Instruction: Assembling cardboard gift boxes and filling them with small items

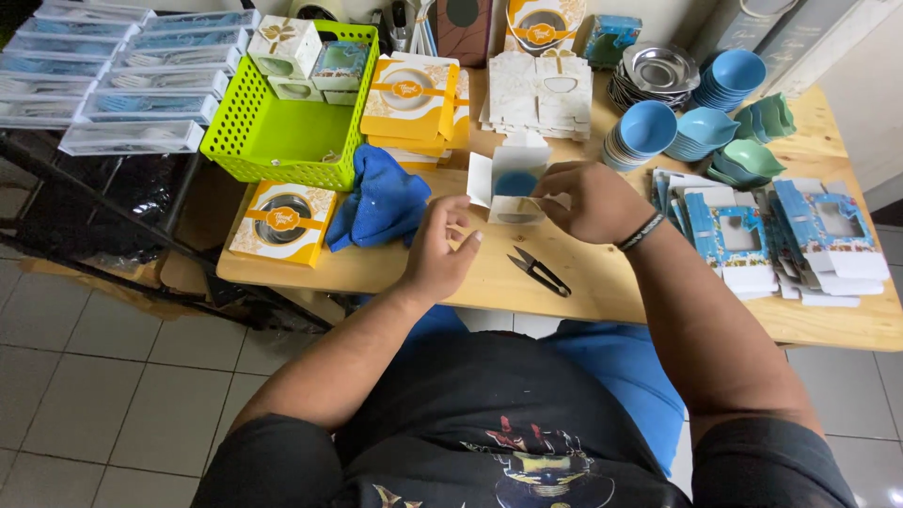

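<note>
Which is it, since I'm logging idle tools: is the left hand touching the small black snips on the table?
Apart. In the head view the left hand sits left of the snips, with a plain strip of bare wooden table between them. The right hand holds a small white box.

Small white window box [508, 183] — blue bowl inside, flaps open

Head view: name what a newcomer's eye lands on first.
At centre, the right hand holds a small white window box with a blue dish inside, the left hand open beside it. A lime green basket glows at upper left; stacked blue bowls sit at upper right.
</note>
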